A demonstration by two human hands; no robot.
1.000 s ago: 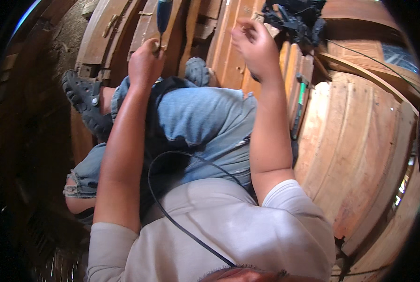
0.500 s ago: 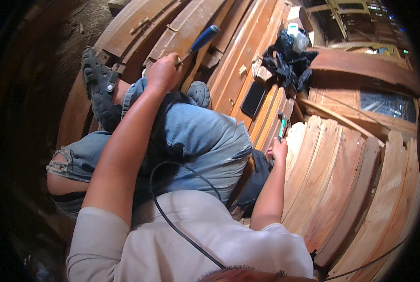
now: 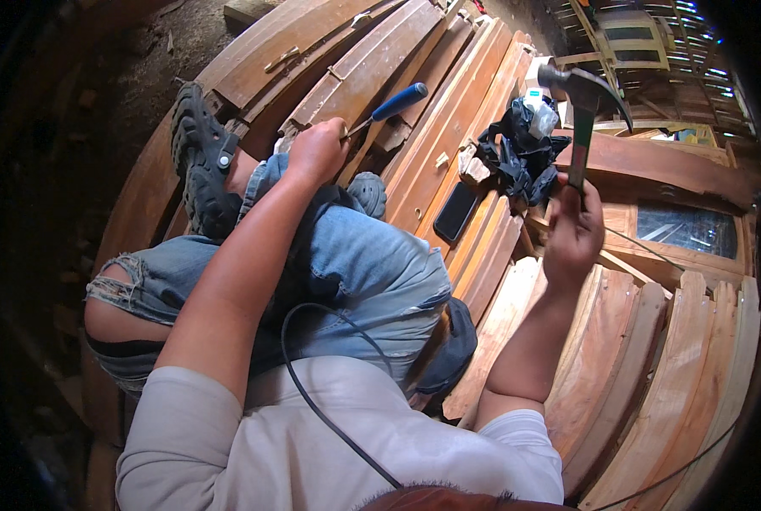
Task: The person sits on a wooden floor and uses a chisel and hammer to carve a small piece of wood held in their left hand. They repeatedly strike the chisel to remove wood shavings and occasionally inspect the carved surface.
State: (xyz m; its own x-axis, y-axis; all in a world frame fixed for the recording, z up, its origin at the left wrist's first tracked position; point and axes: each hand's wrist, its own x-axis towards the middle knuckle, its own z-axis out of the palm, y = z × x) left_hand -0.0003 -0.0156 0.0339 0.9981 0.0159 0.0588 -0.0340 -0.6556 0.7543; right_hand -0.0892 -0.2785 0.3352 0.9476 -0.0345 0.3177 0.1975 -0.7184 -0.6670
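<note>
My left hand is closed around the thin metal shaft of a blue-handled chisel, whose handle points up and away to the right. The hand hides the lower end of this tool, and whether it touches wood cannot be seen. Beyond my knees, the hand is over brown wooden boards. On the right, my right hand grips a claw hammer by its dark and green handle. The hammer is raised, with its steel head up and the curved claw toward the right.
A black phone lies on the boards between my hands. Behind it are a wood block and a black plastic bag. Curved pale planks fill the right side. A black cable loops across my lap.
My right hand has lifted the hammer up and away from beside the planks. The left hand still holds the chisel; the whole view has shifted slightly.
</note>
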